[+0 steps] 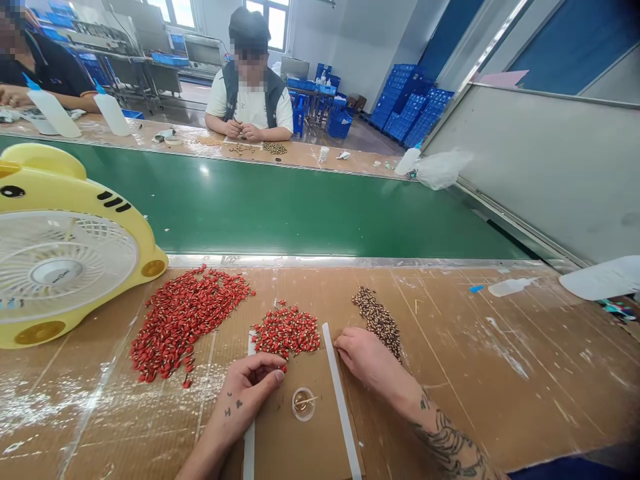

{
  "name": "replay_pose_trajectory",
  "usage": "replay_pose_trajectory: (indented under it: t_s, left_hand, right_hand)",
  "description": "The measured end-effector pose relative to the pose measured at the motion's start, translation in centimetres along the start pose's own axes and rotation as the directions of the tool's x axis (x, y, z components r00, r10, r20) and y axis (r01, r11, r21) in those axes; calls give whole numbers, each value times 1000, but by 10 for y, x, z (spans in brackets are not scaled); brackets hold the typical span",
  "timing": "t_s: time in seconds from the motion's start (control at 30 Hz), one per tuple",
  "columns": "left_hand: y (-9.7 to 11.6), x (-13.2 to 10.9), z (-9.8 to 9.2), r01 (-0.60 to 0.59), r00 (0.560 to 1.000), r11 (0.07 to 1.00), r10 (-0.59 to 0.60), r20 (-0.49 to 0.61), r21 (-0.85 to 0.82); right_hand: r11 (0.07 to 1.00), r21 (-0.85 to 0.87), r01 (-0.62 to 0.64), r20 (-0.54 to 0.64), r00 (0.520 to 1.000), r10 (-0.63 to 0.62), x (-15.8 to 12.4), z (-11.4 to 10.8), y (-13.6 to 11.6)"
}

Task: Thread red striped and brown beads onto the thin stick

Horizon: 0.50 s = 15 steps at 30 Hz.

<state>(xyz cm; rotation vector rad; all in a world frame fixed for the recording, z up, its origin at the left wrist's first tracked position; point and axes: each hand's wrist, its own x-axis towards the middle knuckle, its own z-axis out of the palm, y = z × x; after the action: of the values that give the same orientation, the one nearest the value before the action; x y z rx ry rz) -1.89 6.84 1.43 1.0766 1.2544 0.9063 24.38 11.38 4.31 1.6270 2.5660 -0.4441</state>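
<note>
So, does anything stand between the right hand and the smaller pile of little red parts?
Yes: a long flat white strip lies on the brown cardboard sheet, just left of the right hand, between it and the smaller red pile.

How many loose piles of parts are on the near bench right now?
3: a large red pile at left, a smaller red pile at centre, and a brown pile at right.

The left hand (pixel 249 392) is being held curled, its fingertips (pixel 277 375) apparently being pinched together, while the right hand (pixel 364 357) is being angled downward, its tattooed forearm (pixel 447 443) being extended forward.
</note>
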Motion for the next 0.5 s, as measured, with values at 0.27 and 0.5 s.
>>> replay_pose_trajectory:
  t_s: [0.27,0.5]
  left_hand:
    - [-4,0,3,-30,1000,999,30,-10,-30]
    - [-6,-1,4,-155,985,986,149,-90,-56]
  right_hand:
    - [881,471,-37,-157,980,125,-13,0,4]
    - [408,913,14,-111,970,216,-5,19,-45]
